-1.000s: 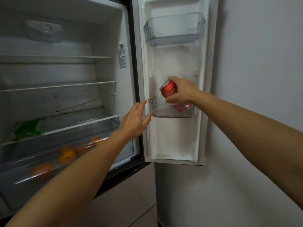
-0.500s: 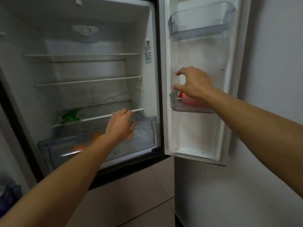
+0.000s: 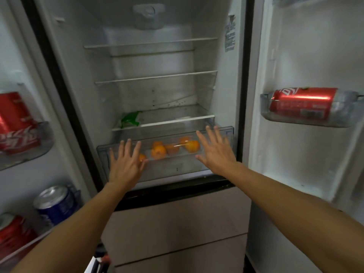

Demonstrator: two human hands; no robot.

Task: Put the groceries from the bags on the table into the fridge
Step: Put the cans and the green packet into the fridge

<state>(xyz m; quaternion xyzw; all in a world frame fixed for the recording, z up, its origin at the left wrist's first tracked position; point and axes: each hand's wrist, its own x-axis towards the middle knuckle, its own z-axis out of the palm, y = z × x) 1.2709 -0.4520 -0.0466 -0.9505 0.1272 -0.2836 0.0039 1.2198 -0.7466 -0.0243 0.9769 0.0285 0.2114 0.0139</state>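
Note:
The fridge stands open in front of me. Its clear crisper drawer (image 3: 177,170) sticks out at the bottom and holds several oranges (image 3: 158,151). My left hand (image 3: 126,164) lies flat against the drawer's front on the left, fingers spread. My right hand (image 3: 215,151) is flat against the front on the right, fingers spread too. Neither hand holds anything. A red can (image 3: 301,104) lies on its side in the right door's small bin (image 3: 307,120). A green packet (image 3: 131,119) sits on the lowest glass shelf.
The left door holds a red drinks box (image 3: 15,123) in one bin and, lower down, a blue can (image 3: 56,203) and a red can (image 3: 13,231). The upper wire shelves (image 3: 155,76) are bare. Beige freezer drawers (image 3: 177,229) lie below the fridge compartment.
My right hand let go of the red can in the right door bin and came down to the crisper drawer. My left hand spread flat on the drawer front. The view swung left.

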